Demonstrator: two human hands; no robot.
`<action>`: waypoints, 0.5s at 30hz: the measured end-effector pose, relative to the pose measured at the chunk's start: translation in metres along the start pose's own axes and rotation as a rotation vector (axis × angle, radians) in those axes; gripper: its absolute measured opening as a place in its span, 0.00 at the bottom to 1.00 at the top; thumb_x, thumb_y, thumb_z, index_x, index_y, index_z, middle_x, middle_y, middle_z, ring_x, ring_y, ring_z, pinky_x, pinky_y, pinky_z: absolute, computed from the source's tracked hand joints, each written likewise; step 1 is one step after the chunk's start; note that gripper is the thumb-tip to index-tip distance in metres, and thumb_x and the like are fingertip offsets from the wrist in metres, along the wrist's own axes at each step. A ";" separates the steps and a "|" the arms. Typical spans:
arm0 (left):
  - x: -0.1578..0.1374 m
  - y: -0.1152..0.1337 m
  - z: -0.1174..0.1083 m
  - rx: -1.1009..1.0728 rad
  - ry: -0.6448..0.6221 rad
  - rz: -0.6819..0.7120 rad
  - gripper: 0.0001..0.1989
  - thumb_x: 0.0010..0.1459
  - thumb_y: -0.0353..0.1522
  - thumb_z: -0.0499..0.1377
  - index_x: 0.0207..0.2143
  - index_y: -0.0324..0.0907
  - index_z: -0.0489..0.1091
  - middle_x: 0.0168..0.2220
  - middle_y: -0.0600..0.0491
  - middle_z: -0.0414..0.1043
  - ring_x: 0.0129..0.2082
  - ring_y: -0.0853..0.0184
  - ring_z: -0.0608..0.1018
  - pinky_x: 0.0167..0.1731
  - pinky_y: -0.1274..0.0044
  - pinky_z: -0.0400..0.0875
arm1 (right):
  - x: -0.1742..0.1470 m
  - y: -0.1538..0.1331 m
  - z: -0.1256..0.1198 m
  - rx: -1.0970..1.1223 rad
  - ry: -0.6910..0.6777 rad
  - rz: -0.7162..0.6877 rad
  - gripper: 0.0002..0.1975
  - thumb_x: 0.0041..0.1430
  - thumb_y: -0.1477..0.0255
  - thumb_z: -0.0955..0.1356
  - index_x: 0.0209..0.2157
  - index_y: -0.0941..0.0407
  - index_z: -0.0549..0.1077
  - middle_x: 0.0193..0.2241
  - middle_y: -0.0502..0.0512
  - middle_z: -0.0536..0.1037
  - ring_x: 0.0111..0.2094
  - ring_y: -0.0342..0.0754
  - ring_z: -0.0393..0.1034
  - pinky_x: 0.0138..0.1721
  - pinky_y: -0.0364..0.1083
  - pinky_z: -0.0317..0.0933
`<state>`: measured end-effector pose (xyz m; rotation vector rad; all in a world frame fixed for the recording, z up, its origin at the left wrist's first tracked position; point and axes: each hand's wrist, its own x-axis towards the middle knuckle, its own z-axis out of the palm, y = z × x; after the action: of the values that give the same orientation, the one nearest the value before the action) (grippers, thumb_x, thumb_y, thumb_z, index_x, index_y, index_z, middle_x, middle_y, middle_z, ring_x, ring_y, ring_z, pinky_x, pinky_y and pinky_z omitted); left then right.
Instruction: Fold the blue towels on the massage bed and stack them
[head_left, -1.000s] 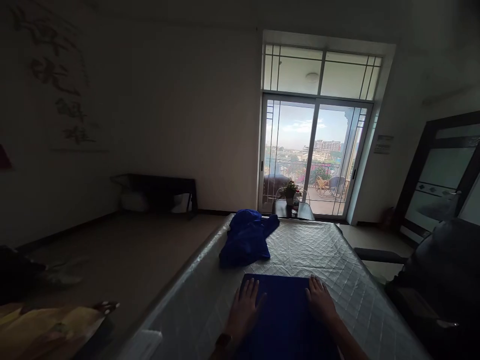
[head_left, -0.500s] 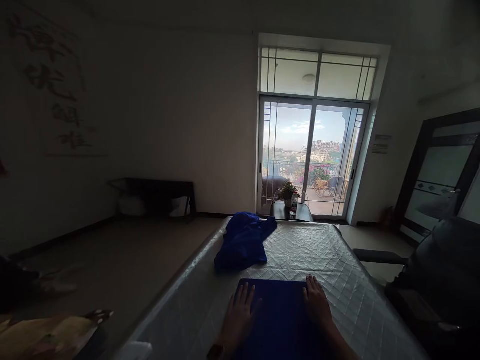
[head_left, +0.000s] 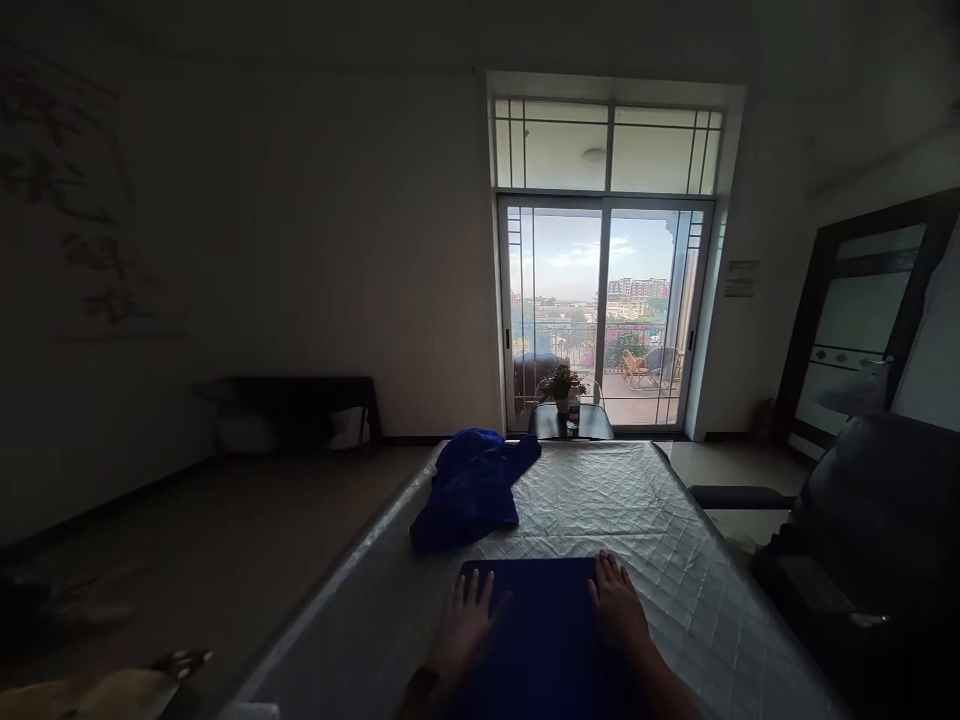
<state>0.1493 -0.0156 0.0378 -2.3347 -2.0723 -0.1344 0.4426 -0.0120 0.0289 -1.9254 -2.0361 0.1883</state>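
Note:
A flat dark blue sheet-like piece [head_left: 544, 640] with straight edges lies in front of me on the silver quilted table cover [head_left: 600, 490]; the dim light hides what it is made of. On its left edge, near the far corner, rests my left hand [head_left: 466, 625], flat with fingers spread. My right hand [head_left: 619, 605] lies palm down along the right edge by the other far corner, fingers stretched out. Neither hand grips anything. Beyond them, to the left, a crumpled blue cloth [head_left: 469, 490] sits in a loose heap.
A small dark table [head_left: 555, 425] with a potted plant [head_left: 561, 383] and a bottle [head_left: 574, 400] stands past the far end, before glass sliding doors [head_left: 604, 300]. A dark bulky seat [head_left: 862, 520] is at right. Tan cloth [head_left: 90, 695] shows at lower left.
The whole view has shifted slightly to the right. Both hands stay flat on the blue piece's edges, almost unmoved against it.

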 end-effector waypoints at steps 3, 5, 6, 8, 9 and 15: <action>0.013 0.038 -0.003 -0.013 0.100 0.083 0.33 0.70 0.48 0.41 0.67 0.37 0.61 0.68 0.37 0.58 0.69 0.44 0.58 0.65 0.51 0.52 | -0.001 -0.001 -0.001 0.000 0.008 -0.003 0.31 0.69 0.64 0.52 0.69 0.63 0.54 0.70 0.59 0.52 0.71 0.50 0.41 0.70 0.53 0.37; 0.021 0.077 -0.003 -0.089 0.164 0.195 0.33 0.70 0.48 0.41 0.65 0.36 0.63 0.67 0.37 0.60 0.68 0.48 0.60 0.66 0.56 0.54 | -0.001 -0.002 -0.002 -0.004 0.011 -0.008 0.31 0.69 0.65 0.53 0.69 0.64 0.54 0.70 0.60 0.53 0.71 0.51 0.42 0.70 0.53 0.38; 0.024 0.097 -0.001 -0.141 0.176 0.260 0.32 0.71 0.47 0.41 0.65 0.38 0.64 0.67 0.38 0.61 0.68 0.50 0.61 0.66 0.57 0.55 | -0.001 -0.002 -0.003 -0.012 0.010 -0.019 0.31 0.69 0.65 0.53 0.68 0.64 0.55 0.70 0.61 0.53 0.71 0.51 0.42 0.70 0.54 0.39; 0.030 0.132 0.005 -0.234 0.168 0.374 0.30 0.71 0.46 0.40 0.65 0.41 0.64 0.66 0.42 0.62 0.68 0.53 0.62 0.66 0.59 0.56 | -0.002 -0.001 -0.004 -0.040 0.004 -0.050 0.30 0.67 0.69 0.53 0.68 0.64 0.55 0.70 0.61 0.53 0.71 0.52 0.42 0.70 0.54 0.39; 0.032 0.145 0.009 -0.264 0.161 0.410 0.29 0.72 0.45 0.40 0.65 0.42 0.63 0.67 0.43 0.62 0.68 0.54 0.62 0.66 0.59 0.56 | -0.003 0.000 -0.004 -0.058 0.001 -0.062 0.31 0.66 0.72 0.53 0.68 0.64 0.56 0.70 0.60 0.53 0.71 0.52 0.42 0.70 0.54 0.39; 0.039 0.148 0.028 -0.270 0.146 0.435 0.27 0.73 0.41 0.39 0.68 0.44 0.58 0.68 0.47 0.59 0.69 0.57 0.59 0.67 0.58 0.55 | -0.003 0.001 -0.003 -0.062 -0.006 -0.089 0.30 0.65 0.74 0.54 0.68 0.61 0.58 0.70 0.59 0.54 0.71 0.52 0.43 0.70 0.54 0.40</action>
<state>0.3017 0.0075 0.0196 -2.7671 -1.5193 -0.5841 0.4445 -0.0148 0.0307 -1.8669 -2.1498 0.1109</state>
